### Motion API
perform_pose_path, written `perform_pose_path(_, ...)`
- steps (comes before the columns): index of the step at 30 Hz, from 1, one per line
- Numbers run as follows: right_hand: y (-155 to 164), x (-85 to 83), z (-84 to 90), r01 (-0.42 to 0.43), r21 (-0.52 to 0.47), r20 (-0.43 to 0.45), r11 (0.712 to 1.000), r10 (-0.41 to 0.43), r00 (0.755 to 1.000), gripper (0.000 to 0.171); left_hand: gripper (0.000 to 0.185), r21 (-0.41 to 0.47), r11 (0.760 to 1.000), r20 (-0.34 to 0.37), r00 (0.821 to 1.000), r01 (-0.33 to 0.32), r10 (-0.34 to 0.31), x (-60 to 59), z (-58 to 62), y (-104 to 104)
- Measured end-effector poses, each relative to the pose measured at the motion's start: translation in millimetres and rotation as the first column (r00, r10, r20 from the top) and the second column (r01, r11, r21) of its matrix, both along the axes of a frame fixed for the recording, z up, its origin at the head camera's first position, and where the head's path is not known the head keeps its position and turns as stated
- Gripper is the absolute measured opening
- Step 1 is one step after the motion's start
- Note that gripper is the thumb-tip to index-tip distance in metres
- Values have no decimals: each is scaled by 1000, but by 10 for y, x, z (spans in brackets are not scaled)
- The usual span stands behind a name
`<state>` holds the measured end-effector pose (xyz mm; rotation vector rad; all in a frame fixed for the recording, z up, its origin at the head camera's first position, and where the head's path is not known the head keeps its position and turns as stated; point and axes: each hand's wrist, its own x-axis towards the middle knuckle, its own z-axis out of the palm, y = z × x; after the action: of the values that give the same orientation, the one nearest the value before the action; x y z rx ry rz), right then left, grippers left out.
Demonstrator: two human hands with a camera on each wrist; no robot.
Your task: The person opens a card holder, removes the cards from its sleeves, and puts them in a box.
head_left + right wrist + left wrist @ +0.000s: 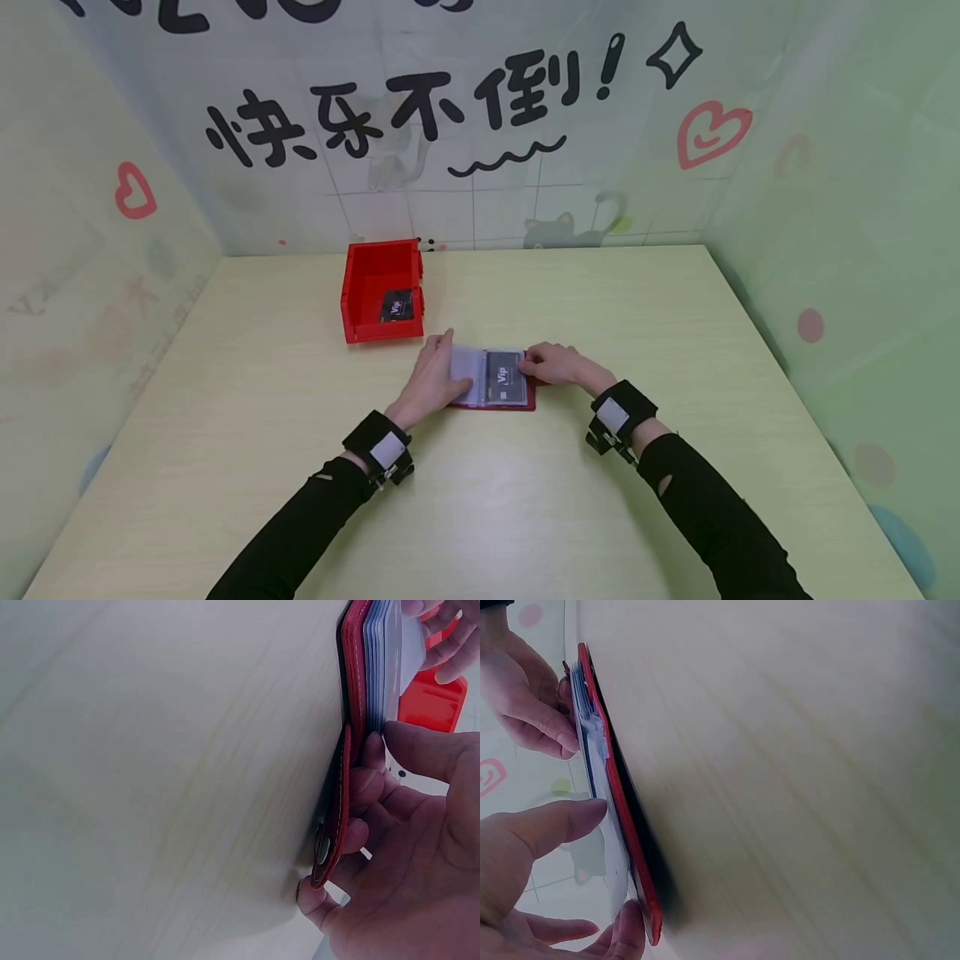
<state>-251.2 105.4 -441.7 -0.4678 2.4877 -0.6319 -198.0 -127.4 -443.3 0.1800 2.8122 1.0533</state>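
My head camera looks down across the table (525, 517); both my wrist cameras sit low and close, sharing the red card holder (622, 817) edge-on from opposite sides

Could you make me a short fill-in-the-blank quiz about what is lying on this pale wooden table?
1. The open red card holder lies flat on the pale wooden ____.
2. The left hand presses on the holder's clear plastic ____.
3. The black card printed "Vip" lies inside the red plastic ____.
4. The right hand pinches the holder's ____ edge.

Missing words: table; sleeves; bin; right
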Motion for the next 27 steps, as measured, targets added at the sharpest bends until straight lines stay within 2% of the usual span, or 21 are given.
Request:
perform_pose_path(3, -6, 2, 3, -4, 7, -8, 1000, 4, 1000, 33, 77, -47, 998, -48, 998, 29, -32, 8, -11, -12)
perform_pose_path(5, -7, -1, 2, -3, 13, -11, 1000, 3, 1000, 33, 66, -97, 992, -104, 990, 83, -93, 10, -24, -20)
perform_pose_path(7, -6, -6, -4, -3, 16, -11, 1000, 4, 1000, 33, 56, -144, 977, -145, 973, 157, -178, 8, -40, -28)
perform_pose_path(10, -3, -12, -14, -2, 20, -10, 1000, 2, 1000, 33, 48, -172, 948, -140, 945, 269, -294, 2, -70, -33)
perform_pose_path(12, -3, -15, -17, -7, 24, -17, 1000, 8, 1000, 34, 47, -147, 937, -105, 937, 318, -334, 3, -87, -34)
perform_pose_path(17, -3, -17, -14, -12, 29, -25, 1000, 12, 1000, 33, 47, -79, 938, -53, 938, 337, -342, 5, -107, -27)
perform_pose_path(21, -3, -16, -12, -6, 27, -22, 1000, 7, 1000, 33, 46, -88, 940, -48, 942, 329, -333, 2, -105, -13)
perform_pose_path(27, -5, -18, -19, -10, 22, -24, 1000, 11, 1000, 33, 43, -153, 942, -61, 949, 298, -310, 6, -69, 26)
